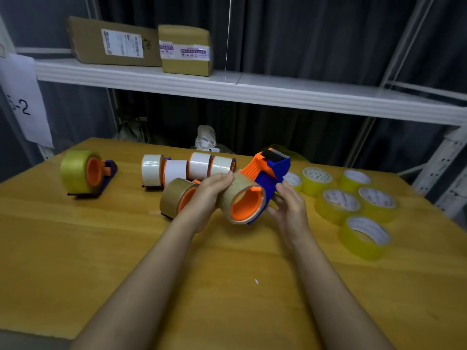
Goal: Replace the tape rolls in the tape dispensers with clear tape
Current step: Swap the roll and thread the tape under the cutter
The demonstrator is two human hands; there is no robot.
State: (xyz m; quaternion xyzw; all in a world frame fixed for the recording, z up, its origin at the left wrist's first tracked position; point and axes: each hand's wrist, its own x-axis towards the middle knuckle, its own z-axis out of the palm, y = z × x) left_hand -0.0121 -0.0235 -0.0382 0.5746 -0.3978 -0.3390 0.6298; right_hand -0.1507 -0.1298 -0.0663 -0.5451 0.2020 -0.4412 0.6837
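Above the middle of the tabletop (pixel 75 248), the left hand (pixel 209 190) curls around the brown tape roll (pixel 231 195) while the right hand (pixel 290 205) grips the blue body of the tape dispenser (pixel 267 173) carrying it. The dispenser's long axis runs from the roll at 7 o'clock to its cutter at 1 o'clock. The left fingers hide the roll's far side; clear tape rolls (pixel 336 203) lie at 3 o'clock.
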